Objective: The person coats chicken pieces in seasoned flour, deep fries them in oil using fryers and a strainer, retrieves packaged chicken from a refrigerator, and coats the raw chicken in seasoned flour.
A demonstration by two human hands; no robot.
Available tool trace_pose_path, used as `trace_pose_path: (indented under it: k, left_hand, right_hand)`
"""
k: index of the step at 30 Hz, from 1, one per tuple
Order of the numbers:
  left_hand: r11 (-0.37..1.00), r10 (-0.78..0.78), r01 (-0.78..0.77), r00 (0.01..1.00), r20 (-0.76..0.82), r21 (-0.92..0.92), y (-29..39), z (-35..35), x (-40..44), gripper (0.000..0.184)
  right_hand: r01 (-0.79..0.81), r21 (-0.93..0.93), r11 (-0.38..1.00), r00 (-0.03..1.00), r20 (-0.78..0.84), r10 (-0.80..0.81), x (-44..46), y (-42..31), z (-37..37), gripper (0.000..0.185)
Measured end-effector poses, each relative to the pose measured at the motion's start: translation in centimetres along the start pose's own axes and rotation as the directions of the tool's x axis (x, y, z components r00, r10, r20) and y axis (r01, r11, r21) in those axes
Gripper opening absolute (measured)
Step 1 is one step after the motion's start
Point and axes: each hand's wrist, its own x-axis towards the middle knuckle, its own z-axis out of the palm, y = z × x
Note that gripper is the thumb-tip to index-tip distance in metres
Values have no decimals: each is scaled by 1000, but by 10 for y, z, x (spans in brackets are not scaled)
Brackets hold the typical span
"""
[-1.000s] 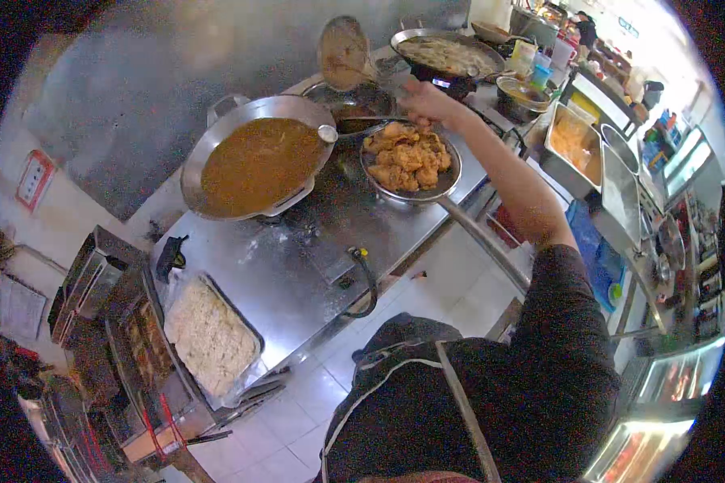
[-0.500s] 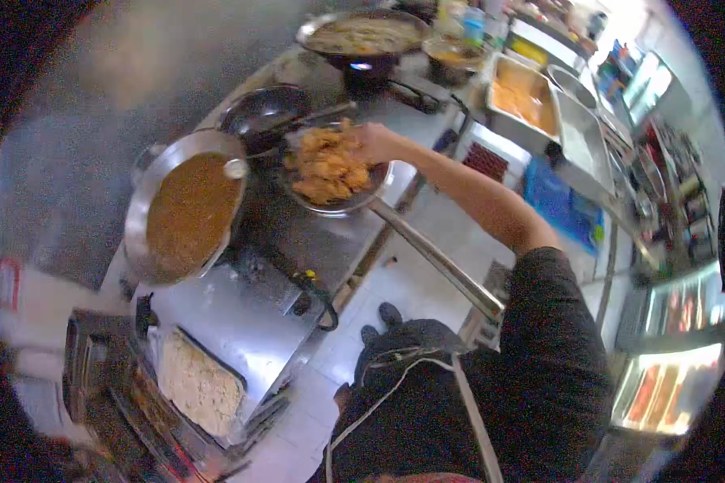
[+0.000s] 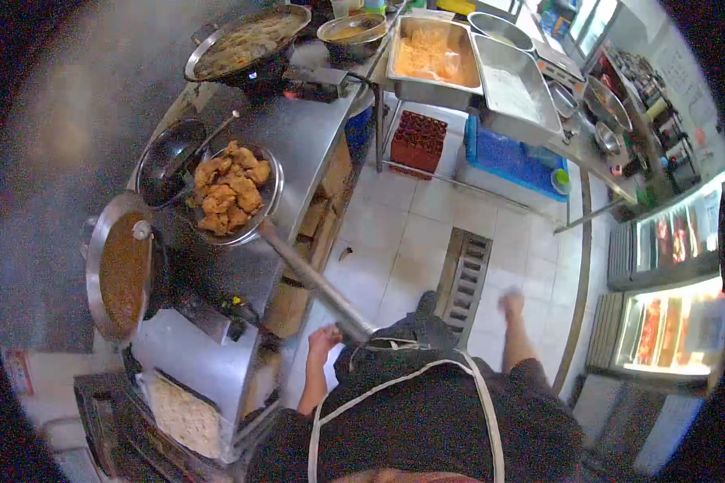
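Left hand [image 3: 324, 342] is seen just beside strainer handle [image 3: 318, 283]; right hand [image 3: 511, 306], blurred, well apart over floor [image 3: 511, 266]. Spread or curled: cannot be told. Chicken [image 3: 232, 193] is piled in strainer [image 3: 277, 197], beyond left hand.

One Outfit [image 3: 415, 427], Black and Off-White

Main cloth: black, matte, plain across the front. Left sleeve [image 3: 279, 441] and right sleeve [image 3: 540, 398]: the same dark shade, short, loose-edged, each leaving the forearm bare. Left strap [image 3: 313, 451] and right strap [image 3: 488, 419]: off-white, flat, narrow, plainly set off against the black. Band [image 3: 411, 372]: off-white, slim, curving across the front. Shoe [image 3: 428, 302]: one showing, dark, small in view, its details indistinct. Left hand [image 3: 324, 340] and right hand [image 3: 511, 304]: bare.
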Motion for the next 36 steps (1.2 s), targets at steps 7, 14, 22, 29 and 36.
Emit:
trace_pose_path:
  k: [7,14,22,29,36]
  left_hand:
    - [981,-119,114,993,-20,-158,56,264,125,24]
    - [900,205,-114,963,177,-422,185,436,247,20]
    - [801,411,-400,908,-76,-446,387,437,405,33]
    - [701,265,-335,942,-206,-629,473,420,537,49]
    - [588,191,-432,896,-401,-684,482,416,596,27]
  right_hand:
    - [-774,92,626,621,300,724,-126,160,-44,15]
    - [-575,554,602,802,235,549,-13,181,-57,21]
    - [-433,580,690,876,89,474,127,-67,-110,32]
    - [-766,403,501,588,125,799,175,-57,-83,26]
    - [-752,529,394,633,412,655,273,-90,-100,16]
